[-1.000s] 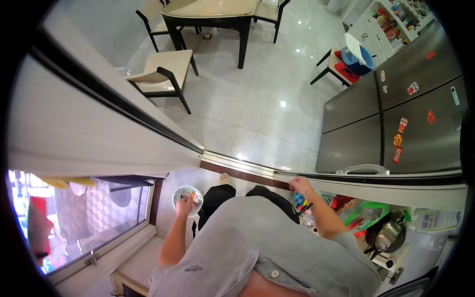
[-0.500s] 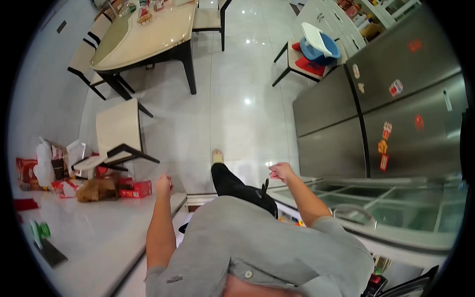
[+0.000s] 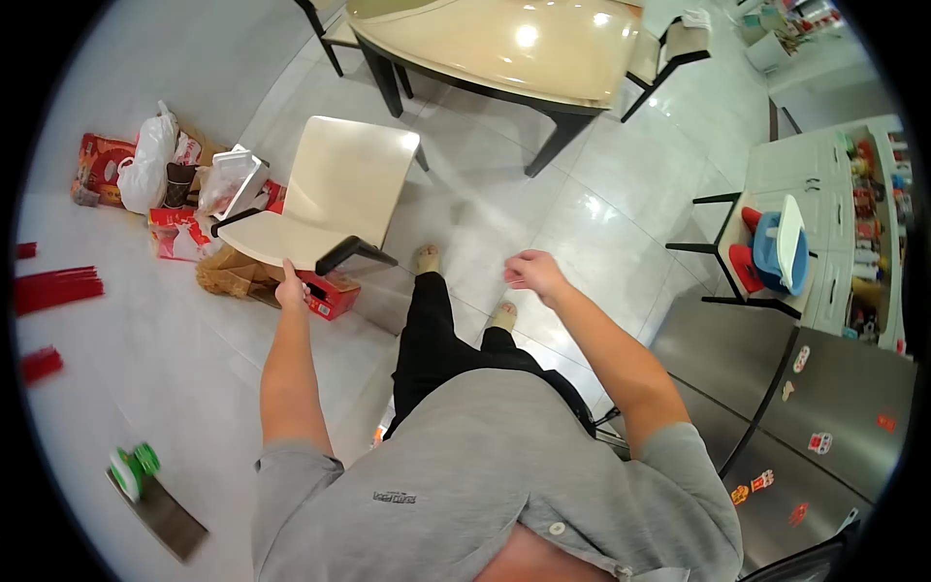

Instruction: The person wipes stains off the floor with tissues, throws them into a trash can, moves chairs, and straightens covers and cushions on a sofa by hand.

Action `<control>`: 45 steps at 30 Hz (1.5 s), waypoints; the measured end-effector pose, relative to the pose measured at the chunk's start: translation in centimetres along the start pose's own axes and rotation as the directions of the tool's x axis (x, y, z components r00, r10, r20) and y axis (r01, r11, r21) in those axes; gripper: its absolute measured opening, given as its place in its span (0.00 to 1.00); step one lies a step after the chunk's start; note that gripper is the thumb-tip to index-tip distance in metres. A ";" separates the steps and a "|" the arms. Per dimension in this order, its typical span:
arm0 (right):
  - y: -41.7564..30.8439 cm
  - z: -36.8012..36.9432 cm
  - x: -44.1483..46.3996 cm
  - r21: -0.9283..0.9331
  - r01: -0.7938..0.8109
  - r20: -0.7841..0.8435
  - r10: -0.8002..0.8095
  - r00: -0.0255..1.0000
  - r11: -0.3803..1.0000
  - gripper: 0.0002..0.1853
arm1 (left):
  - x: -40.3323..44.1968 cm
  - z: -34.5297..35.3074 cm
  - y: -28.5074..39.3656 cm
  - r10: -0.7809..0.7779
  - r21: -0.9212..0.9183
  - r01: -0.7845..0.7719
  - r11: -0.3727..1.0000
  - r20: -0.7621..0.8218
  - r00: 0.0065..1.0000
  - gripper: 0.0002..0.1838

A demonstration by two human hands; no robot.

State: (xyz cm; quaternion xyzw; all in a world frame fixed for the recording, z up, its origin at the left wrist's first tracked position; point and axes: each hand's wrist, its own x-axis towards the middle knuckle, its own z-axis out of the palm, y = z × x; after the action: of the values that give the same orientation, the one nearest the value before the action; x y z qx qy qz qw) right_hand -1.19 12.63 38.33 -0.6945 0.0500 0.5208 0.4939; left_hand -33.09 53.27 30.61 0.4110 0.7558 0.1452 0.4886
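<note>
My left hand (image 3: 292,289) is in front of the near edge of a cream chair (image 3: 344,184) with black legs, with a red box (image 3: 332,294) just beside it. One digit points forward while the others are curled; whether anything is in them is hidden. I cannot tell whether it touches the chair. Over the tiled floor, in front of my body, my right hand (image 3: 536,274) is held up with its fingers curled in. What they hold, if anything, does not show.
A cream dining table (image 3: 504,48) stands ahead. Bags, including a white plastic bag (image 3: 150,160) and a brown paper bag (image 3: 233,274), are grouped at the left. To the right are a chair bearing a blue tub (image 3: 781,254) and a steel refrigerator (image 3: 824,407).
My view has turned left and my body has moved forward. The cream chair and red box are now closer to my left hand. Both feet now show.
</note>
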 end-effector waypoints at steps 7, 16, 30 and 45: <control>-2.3 19.9 13.7 0.070 -0.352 0.427 0.291 0.856 0.933 0.29 | 6.3 -1.5 7.1 -0.072 -0.252 0.177 0.951 0.378 0.923 0.21; -5.9 31.9 22.9 0.415 -0.639 0.439 0.473 0.764 0.648 0.25 | 4.7 1.5 10.2 -0.054 -0.250 0.180 0.951 0.438 0.897 0.09; -13.5 18.5 19.9 0.615 -0.411 0.127 0.430 0.894 0.672 0.14 | -5.5 13.2 17.6 -0.021 -0.303 0.187 0.935 0.478 0.878 0.10; -8.1 5.9 26.1 0.287 -0.166 -0.089 0.199 0.976 0.943 0.29 | -2.6 28.2 13.1 -0.067 -0.088 0.194 0.977 0.738 0.672 0.06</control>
State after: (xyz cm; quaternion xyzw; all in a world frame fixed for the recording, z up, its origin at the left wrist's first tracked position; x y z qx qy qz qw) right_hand 11.37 32.65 23.49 -0.6399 0.2155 0.5108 0.5321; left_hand -2.09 54.27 26.84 0.3394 0.5116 -0.0065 0.7893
